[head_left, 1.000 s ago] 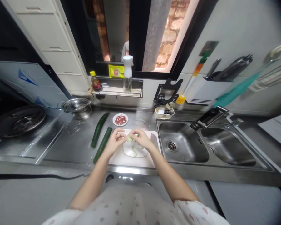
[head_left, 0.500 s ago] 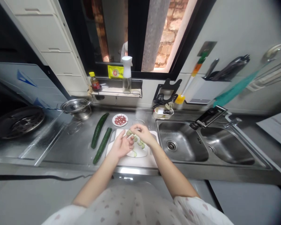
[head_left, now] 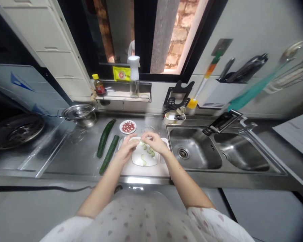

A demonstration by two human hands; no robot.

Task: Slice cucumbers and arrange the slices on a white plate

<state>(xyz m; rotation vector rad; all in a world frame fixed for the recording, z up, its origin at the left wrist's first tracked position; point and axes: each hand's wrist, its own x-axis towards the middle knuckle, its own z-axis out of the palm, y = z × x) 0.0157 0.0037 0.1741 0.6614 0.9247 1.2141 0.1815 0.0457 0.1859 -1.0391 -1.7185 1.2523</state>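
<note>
My right hand (head_left: 155, 143) is over the upper part of a white cutting board (head_left: 151, 170), its thumb and fingertips pinched together. What the pinch holds is too small to make out, though a pale green piece shows by the fingertips. My left hand (head_left: 126, 150) comes close from the left, fingers stretched out and a little apart, almost meeting the right fingertips. Several thin green-edged cucumber slices (head_left: 150, 152) lie on the board below the hands. Left of the board rest two whole cucumbers, a longer one (head_left: 105, 138) and a nearer one (head_left: 109, 155).
Behind the board stands a white plate (head_left: 121, 127) of chopped red pieces. A lidded steel pot (head_left: 81, 116) is at the left, beside the stove pan (head_left: 17, 131). To the right is a double sink (head_left: 197, 148). A spray bottle (head_left: 134, 75) stands on the shelf.
My left hand has turned from palm up to fingers pointing at the right hand, and both hands have drawn closer. The curved slice at the board's front shows more fully.
</note>
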